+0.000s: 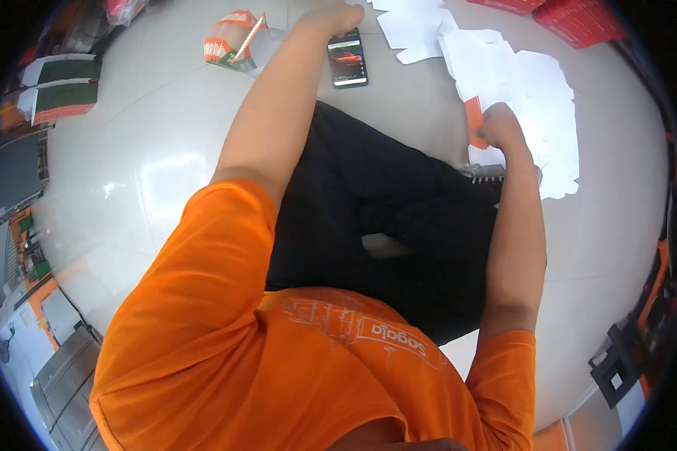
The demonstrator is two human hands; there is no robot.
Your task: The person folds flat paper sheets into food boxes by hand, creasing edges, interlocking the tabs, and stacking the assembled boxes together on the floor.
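Note:
My left hand [340, 19] reaches to the top of the view, at the upper end of a phone [347, 60] lying on the floor with a lit screen. Its fingers look curled together; what they hold, if anything, is hidden. On the right, my right hand [504, 128] is closed at the edge of an orange card [475, 122]. Beneath and beside this hand spread flat white cardboard blanks [553, 105], partly overlapping.
An orange-and-white stack of cards [227, 41] lies left of the phone. Green-and-red stacks [65, 94] stand at the far left, red packs [579, 19] at the top right. Below are my crossed legs in black trousers [384, 195]. A black frame-like object [620, 368] is at the lower right.

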